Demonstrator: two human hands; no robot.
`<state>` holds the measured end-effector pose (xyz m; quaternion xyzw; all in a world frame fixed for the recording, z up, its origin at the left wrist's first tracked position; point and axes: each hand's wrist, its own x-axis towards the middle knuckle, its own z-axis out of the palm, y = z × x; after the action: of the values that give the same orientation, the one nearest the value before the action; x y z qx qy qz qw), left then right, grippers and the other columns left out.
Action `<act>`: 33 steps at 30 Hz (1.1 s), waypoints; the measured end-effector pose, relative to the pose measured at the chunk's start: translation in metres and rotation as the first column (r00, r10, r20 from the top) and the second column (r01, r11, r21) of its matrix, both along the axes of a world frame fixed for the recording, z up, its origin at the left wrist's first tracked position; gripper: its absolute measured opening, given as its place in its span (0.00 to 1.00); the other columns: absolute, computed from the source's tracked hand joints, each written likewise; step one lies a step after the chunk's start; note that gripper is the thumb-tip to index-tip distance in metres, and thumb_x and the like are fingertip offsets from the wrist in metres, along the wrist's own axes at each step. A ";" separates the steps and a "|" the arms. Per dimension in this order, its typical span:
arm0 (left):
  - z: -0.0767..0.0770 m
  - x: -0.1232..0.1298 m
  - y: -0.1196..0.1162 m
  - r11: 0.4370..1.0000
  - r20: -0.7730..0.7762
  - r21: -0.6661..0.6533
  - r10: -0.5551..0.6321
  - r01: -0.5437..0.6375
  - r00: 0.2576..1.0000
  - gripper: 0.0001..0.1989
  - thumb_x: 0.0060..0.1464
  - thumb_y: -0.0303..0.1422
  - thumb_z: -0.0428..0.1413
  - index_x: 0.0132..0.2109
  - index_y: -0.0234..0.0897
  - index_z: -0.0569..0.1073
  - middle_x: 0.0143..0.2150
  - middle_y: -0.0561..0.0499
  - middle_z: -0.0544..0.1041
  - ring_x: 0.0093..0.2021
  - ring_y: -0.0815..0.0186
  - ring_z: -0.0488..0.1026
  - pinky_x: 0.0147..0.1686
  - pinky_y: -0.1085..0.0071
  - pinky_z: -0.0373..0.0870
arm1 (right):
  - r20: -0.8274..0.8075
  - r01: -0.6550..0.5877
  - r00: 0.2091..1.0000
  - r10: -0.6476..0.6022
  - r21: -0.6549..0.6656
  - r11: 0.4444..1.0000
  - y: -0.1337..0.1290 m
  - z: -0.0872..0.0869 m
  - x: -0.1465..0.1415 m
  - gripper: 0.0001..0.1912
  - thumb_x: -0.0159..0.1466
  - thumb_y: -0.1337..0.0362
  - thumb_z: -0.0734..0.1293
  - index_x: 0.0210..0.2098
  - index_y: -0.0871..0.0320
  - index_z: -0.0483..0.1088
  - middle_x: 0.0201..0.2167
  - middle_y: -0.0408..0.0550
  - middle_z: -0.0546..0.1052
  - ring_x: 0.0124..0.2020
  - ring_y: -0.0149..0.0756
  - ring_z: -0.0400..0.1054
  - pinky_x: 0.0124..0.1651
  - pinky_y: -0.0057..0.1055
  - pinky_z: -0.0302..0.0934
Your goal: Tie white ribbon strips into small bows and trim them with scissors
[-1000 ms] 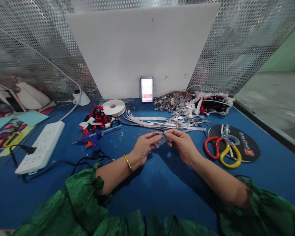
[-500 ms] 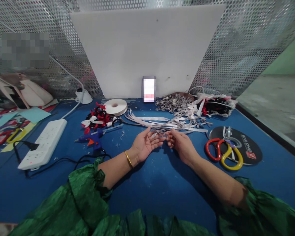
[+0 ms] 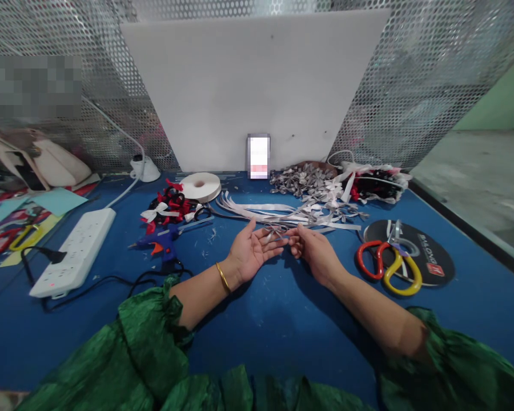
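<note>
My left hand (image 3: 253, 252) is palm up, its fingers stretched out and its thumb raised away from them. A small silver-grey ribbon bow (image 3: 274, 231) lies across those fingers. From the right, my right hand (image 3: 319, 254) meets the fingertips, its thumb and fingers pinched at the bow's right end; its curled fingers partly hide the grip. Just behind both hands, long white and grey ribbon strips (image 3: 261, 214) run across the table. A heap of similar grey bows (image 3: 304, 181) sits at the back right.
Red-and-yellow-handled scissors (image 3: 396, 265) rest on a black disc (image 3: 437, 257) to the right. On the left are a blue glue gun (image 3: 165, 238), red and black bows (image 3: 171, 205), a white ribbon roll (image 3: 200, 188) and a power strip (image 3: 75, 251). A phone (image 3: 258, 157) leans against the white board (image 3: 257, 85).
The left thumb has lifted a little away from the bow, which now shows more clearly. Otherwise both hands keep nearly the same place, with a slight shift of the view.
</note>
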<state>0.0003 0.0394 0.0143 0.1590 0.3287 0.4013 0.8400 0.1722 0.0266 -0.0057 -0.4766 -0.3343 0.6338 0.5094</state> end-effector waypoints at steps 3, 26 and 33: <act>0.001 0.000 0.000 1.000 -0.003 0.004 -0.001 0.001 1.000 0.26 0.64 0.45 0.41 0.42 0.26 0.73 0.41 0.36 0.79 0.41 0.54 0.78 0.40 0.62 0.73 | 0.000 0.000 1.000 0.000 0.005 1.000 0.000 0.001 0.000 0.20 0.55 0.48 0.71 0.31 0.60 0.73 0.22 0.42 0.71 0.20 0.26 0.62 0.21 0.23 0.55; 0.001 0.001 -0.001 1.000 -0.003 -0.007 0.010 -0.010 1.000 0.28 0.62 0.48 0.41 0.45 0.26 0.73 0.41 0.37 0.79 0.41 0.55 0.78 0.42 0.62 0.71 | 0.005 -0.011 1.000 0.011 0.014 1.000 0.000 -0.002 0.000 0.20 0.56 0.47 0.70 0.32 0.60 0.73 0.22 0.42 0.71 0.20 0.27 0.62 0.22 0.24 0.55; -0.001 -0.001 -0.001 0.999 -0.006 0.044 -0.007 0.007 1.000 0.31 0.62 0.49 0.40 0.44 0.24 0.75 0.39 0.34 0.79 0.40 0.55 0.78 0.44 0.60 0.71 | 0.011 -0.013 1.000 0.013 0.017 1.000 -0.001 -0.001 0.000 0.21 0.55 0.46 0.70 0.31 0.60 0.73 0.23 0.42 0.72 0.20 0.26 0.62 0.22 0.24 0.55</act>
<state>-0.0002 0.0386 0.0134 0.1797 0.3217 0.4050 0.8368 0.1725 0.0259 -0.0072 -0.4736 -0.3453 0.6316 0.5075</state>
